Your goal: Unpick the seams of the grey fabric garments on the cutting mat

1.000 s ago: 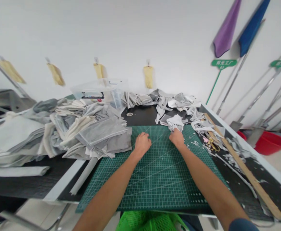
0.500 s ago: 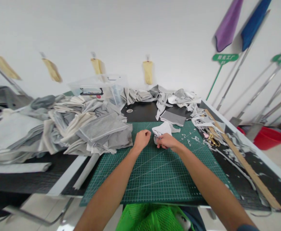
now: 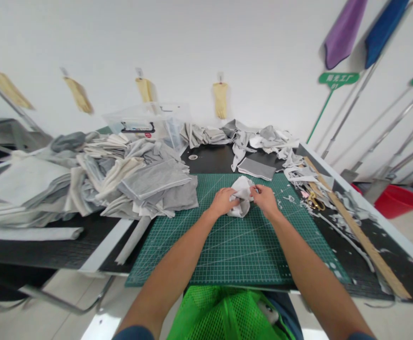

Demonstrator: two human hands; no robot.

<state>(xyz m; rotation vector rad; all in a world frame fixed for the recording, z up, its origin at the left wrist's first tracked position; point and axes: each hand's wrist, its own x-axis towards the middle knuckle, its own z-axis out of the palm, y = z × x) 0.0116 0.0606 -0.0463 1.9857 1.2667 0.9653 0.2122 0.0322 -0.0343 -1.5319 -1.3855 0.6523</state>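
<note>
A crumpled white and light grey piece of cloth [image 3: 242, 188] is bunched up over the far half of the green cutting mat [image 3: 234, 250]. My left hand [image 3: 223, 201] grips its left side, fingers curled into the folds. At the right edge of the cloth, my right hand [image 3: 265, 198] is closed in a pinch. A small dark thing shows at those fingertips, too small to name. Just beyond the mat's far edge lies a folded grey cloth [image 3: 257, 168] with a white border.
A large heap of grey and cream cloths [image 3: 156, 182] covers the left side. Rightward are gold-handled scissors [image 3: 314, 202], a long wooden ruler [image 3: 357, 231] and fabric scraps [image 3: 351, 212]. Behind stand a clear plastic box [image 3: 172, 123], a tape roll [image 3: 192, 157] and more cloths [image 3: 206, 135].
My left hand has moved right and taken hold of the cloth. My right hand has shifted right, to the cloth's right edge. The cloth is turned and more bunched, and the view has tilted slightly.
</note>
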